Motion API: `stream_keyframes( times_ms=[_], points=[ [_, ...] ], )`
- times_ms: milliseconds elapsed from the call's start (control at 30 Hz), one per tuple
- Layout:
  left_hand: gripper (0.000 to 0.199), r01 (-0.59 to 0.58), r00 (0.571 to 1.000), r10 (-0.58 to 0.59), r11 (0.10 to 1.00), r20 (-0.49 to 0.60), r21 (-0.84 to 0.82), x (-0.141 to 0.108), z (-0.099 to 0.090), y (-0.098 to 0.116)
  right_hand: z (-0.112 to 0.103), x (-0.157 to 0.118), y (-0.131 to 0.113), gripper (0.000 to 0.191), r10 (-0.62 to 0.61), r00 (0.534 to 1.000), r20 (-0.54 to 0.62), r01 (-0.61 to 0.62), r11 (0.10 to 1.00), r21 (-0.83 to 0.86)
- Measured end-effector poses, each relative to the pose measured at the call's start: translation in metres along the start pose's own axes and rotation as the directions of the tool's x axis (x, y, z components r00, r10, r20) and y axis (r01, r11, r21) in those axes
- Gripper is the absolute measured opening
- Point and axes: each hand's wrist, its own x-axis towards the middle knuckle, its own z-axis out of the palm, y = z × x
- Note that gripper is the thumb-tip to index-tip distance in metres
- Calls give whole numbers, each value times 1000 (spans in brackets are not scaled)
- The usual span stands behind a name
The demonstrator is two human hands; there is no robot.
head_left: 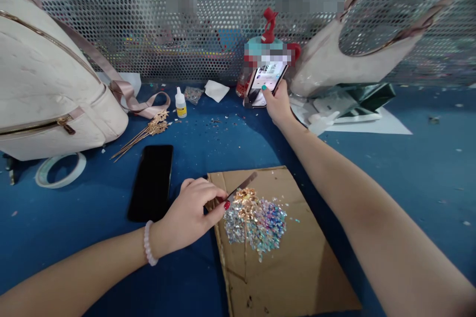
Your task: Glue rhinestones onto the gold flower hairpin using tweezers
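My left hand (193, 213) pinches a pair of slim, dark metal tweezers (243, 184) between thumb and fingers. They stick out over a gold flower hairpin (245, 203), whose thin stem points towards me. The hairpin lies among a heap of small iridescent chips (269, 228) on a cardboard sheet (297, 267). Farther off, my right hand (278, 104) grips the lower right side of a phone (268, 77) with a lit screen, its thumb on the glass. The phone is tilted up in front of a cup (266, 44) with a red and teal top.
A dark phone (151, 183) lies left of the cardboard. Beyond it are gold hairpins (147, 131), a small glue bottle (180, 104) and a roll of tape (61, 170). A pale backpack (55, 79) stands left, a pale bag (334, 54) right, before a perforated metal screen (215, 5).
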Motion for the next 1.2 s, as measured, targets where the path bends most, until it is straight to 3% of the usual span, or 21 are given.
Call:
stream_keyframes(
  times_ms=[900, 1067, 1200],
  points=[
    [8, -8, 1000, 8, 1000, -2, 1, 0, 0, -1, 1, 0, 1, 41, 13, 1000, 5, -13, 1000, 22],
    [8, -14, 1000, 14, 1000, -12, 13, 0, 0, 0, 2, -1, -8, 38, 28, 999, -33, -27, 999, 19],
    [9, -24, 1000, 24, 999, -19, 34, -1, 0, 0, 1, -4, -19, 46, -25, 999, -30, 25, 1000, 16]
  ],
)
